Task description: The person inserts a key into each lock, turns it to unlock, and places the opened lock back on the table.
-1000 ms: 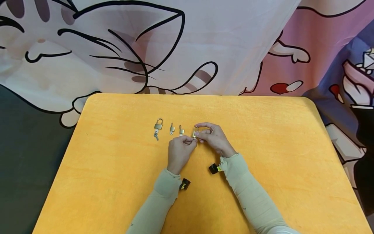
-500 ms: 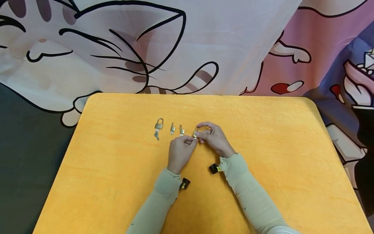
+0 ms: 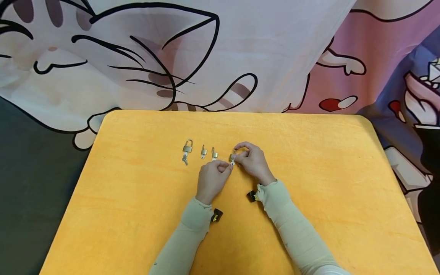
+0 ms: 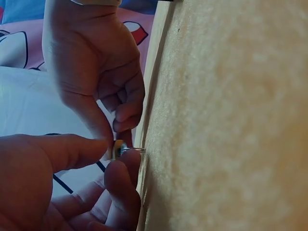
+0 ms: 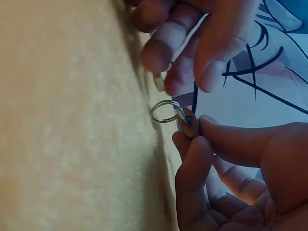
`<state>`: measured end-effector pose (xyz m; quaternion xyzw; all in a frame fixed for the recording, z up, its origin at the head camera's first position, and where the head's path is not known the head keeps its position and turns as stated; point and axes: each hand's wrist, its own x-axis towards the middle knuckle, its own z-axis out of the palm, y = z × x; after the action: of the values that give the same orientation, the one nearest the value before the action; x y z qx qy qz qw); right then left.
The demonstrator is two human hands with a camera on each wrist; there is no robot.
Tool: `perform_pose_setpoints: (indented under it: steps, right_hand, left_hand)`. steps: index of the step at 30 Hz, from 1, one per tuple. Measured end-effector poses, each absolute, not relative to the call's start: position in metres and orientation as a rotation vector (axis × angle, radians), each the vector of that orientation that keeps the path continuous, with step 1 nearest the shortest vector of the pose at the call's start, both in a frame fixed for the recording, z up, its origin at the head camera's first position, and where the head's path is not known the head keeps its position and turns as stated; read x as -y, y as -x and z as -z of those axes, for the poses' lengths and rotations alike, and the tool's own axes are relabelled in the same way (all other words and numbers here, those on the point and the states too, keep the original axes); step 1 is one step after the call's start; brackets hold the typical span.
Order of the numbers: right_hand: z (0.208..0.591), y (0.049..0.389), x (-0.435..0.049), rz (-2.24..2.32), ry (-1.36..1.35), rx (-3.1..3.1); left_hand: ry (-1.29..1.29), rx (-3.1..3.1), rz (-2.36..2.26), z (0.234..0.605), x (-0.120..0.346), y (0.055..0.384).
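My right hand (image 3: 255, 162) pinches a small brass padlock (image 3: 232, 157) between thumb and fingers, shackle pointing away from me. At the padlock's lower end, a wire key ring (image 5: 165, 111) sticks out in the right wrist view. My left hand (image 3: 213, 179) is close by that end; in the right wrist view its thumb and fingers (image 5: 159, 57) stand apart from the padlock. Left of the hands lie two small padlocks, one (image 3: 214, 154) nearest the left hand and another (image 3: 204, 152) beside it. Farther left is a larger padlock (image 3: 187, 148) with keys (image 3: 185, 159) on it.
All the padlocks are in a row on the yellow table (image 3: 309, 160), towards its far side. Behind the table's far edge hangs a cloth (image 3: 268, 46) printed with cartoon figures. Each wrist carries a small black camera (image 3: 217, 215).
The padlock in my right hand has shifted slightly to the right, and its pale lower end now shows. My left fingertips have come away from that end. The row of padlocks has stayed put.
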<state>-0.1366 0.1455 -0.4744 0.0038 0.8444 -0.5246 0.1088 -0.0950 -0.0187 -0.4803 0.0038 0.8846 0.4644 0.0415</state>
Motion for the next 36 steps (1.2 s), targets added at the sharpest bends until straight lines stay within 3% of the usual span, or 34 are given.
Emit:
perform_pose_setpoints:
  steps: [36]
  right_hand:
    - [0.465,0.159,-0.130,1.177,0.036,-2.697]
  left_hand:
    - [0.034,-2.731,-1.442,0.479,0.022,0.097]
